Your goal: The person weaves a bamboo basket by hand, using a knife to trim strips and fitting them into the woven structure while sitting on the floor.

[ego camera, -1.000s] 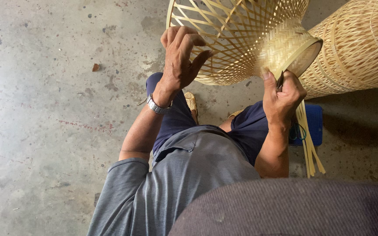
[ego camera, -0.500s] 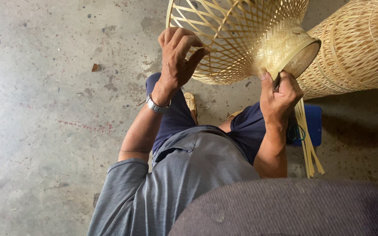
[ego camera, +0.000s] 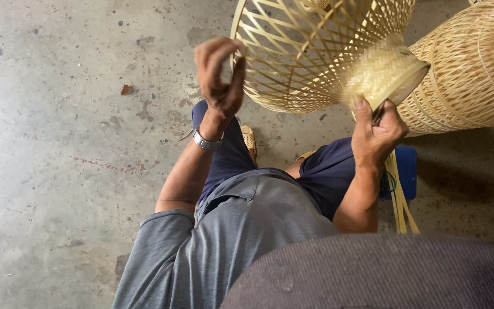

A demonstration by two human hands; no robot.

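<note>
I hold an open-weave bamboo basket (ego camera: 315, 63) tilted above my knees, its wide mouth to the left and its tightly woven narrow end to the right. My left hand (ego camera: 218, 77) curls over the basket's rim, with a metal wristwatch (ego camera: 206, 140) on that wrist. My right hand (ego camera: 375, 134) grips the narrow woven end from below. Loose bamboo strips (ego camera: 400, 200) hang down under that hand; whether it holds them too I cannot tell.
A second, denser woven bamboo basket (ego camera: 470, 74) lies at the upper right, touching the one I hold. A blue low stool (ego camera: 407, 171) shows beside my right leg. A sandal (ego camera: 250, 137) rests on the stained concrete floor (ego camera: 58, 143).
My left hand has closed from spread fingers into a tighter curl on the rim. The basket has tilted slightly. My right hand keeps its grip.
</note>
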